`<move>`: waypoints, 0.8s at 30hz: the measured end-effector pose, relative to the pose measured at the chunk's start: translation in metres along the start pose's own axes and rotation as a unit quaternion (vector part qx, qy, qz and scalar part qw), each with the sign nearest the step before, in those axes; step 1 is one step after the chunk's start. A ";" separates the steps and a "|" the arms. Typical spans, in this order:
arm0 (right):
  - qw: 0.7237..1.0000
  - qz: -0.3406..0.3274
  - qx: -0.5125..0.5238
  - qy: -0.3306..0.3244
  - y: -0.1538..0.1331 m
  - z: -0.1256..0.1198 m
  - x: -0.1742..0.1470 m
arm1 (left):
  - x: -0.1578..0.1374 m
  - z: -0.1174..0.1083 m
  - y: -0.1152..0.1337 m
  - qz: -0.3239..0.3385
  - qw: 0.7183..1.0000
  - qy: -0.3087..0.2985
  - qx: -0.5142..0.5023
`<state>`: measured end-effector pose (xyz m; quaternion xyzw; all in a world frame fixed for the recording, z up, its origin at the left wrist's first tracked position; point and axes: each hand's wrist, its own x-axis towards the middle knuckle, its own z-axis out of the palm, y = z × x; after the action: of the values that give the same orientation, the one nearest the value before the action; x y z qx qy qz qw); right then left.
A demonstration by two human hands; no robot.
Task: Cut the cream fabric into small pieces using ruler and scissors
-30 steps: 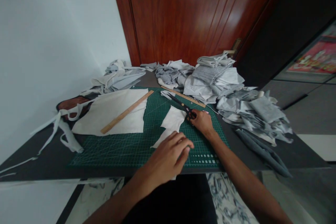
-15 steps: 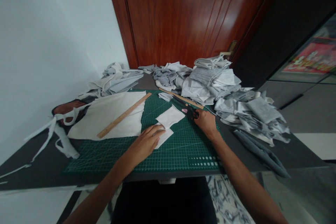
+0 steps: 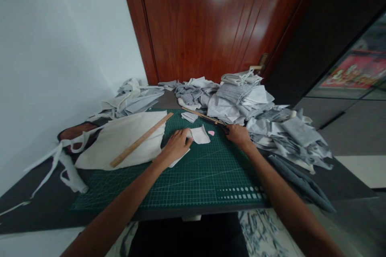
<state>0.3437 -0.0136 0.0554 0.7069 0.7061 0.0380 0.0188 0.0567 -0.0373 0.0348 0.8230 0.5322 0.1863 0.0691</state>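
My left hand (image 3: 177, 145) lies on the green cutting mat (image 3: 196, 180), fingertips pinching the near edge of a small white fabric piece (image 3: 201, 135). A second white scrap (image 3: 178, 161) sticks out from under that hand. A tiny pink chip (image 3: 211, 133) lies just right of the piece. At the mat's far right edge my right hand (image 3: 239, 135) is closed around the handles of the black scissors (image 3: 224, 127), whose blades are mostly hidden against a thin wooden ruler (image 3: 202, 115).
A large cream cloth (image 3: 120, 144) with a wooden ruler (image 3: 140, 141) across it covers the mat's left part. Heaps of grey and white scraps (image 3: 271, 126) crowd the back and right. White strips (image 3: 64, 156) trail at left. A dark grey cloth (image 3: 301, 182) hangs off right.
My left hand slid forward and left across the mat, taking the white piece with it. My right hand carried the scissors back to the mat's far right edge. The camera tilted slightly.
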 end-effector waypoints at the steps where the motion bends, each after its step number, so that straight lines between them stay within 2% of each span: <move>1: 1.000 -0.008 -0.005 -0.006 0.001 -0.001 0.004 | 0.004 0.004 0.001 -0.009 1.000 0.009 -0.018; 4: 0.999 -0.026 -0.016 -0.026 0.004 -0.003 0.014 | 0.009 0.013 0.002 0.002 0.998 0.030 -0.053; 8: 0.998 -0.044 -0.019 -0.051 0.009 -0.003 0.025 | 0.004 0.015 0.000 0.097 0.993 0.006 -0.060; 10: 0.996 -0.055 -0.016 -0.066 0.012 -0.003 0.030 | 0.000 0.014 -0.002 0.123 0.990 -0.002 -0.073; 17: 0.993 -0.090 0.003 -0.071 0.018 -0.003 0.030 | -0.013 0.005 0.014 0.263 0.953 -0.102 -0.112; 20: 0.994 -0.092 0.008 -0.058 0.019 -0.001 0.024 | -0.017 0.001 0.022 0.289 0.947 -0.117 -0.082; 24: 0.995 -0.089 0.011 -0.048 0.016 0.001 0.016 | -0.019 -0.002 0.027 0.287 0.950 -0.119 -0.024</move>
<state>0.3600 0.0021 0.0563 0.6425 0.7648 -0.0059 0.0479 0.0716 -0.0664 0.0408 0.9554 0.2563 0.1116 0.0957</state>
